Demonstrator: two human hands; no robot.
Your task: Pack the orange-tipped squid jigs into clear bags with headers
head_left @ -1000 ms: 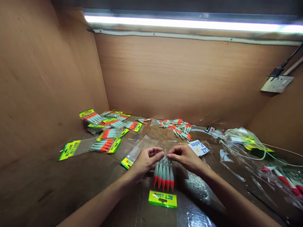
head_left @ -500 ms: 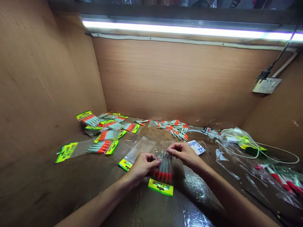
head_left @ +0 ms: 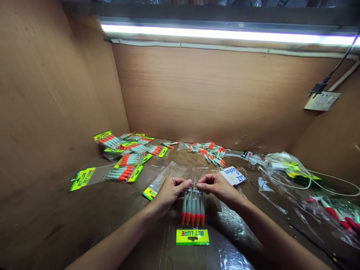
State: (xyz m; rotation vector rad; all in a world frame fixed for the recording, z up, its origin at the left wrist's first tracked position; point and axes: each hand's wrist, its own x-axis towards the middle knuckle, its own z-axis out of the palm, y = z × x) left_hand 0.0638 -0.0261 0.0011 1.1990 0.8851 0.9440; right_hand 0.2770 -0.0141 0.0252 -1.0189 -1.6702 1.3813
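Note:
In front of me lies a clear plastic bag of fishing lures [head_left: 193, 212], several grey-white bodies with red tips side by side. Its yellow-green header card [head_left: 192, 237] points toward me, upside down. My left hand [head_left: 172, 190] pinches the bag's far end by the metal hooks, thumb against fingers. Close beside it, my right hand [head_left: 218, 186] pinches the same end, fingertips almost meeting the left ones. The exact bit between the fingertips is too small to make out. A flat clear bag [head_left: 171, 173] with a yellow card extends from behind my left hand.
Packed lure bags [head_left: 131, 159] are piled at the back left. Loose lures [head_left: 212, 153] lie against the back wall. A handwritten white card [head_left: 233, 176] is beyond my right hand. Plastic packaging and a white cord [head_left: 309, 176] lie right, below a wall socket [head_left: 322, 101].
My left hand has moved from the bag's side to its far end, near my right hand. The bag has shifted slightly toward me, and its lures now lie more evenly.

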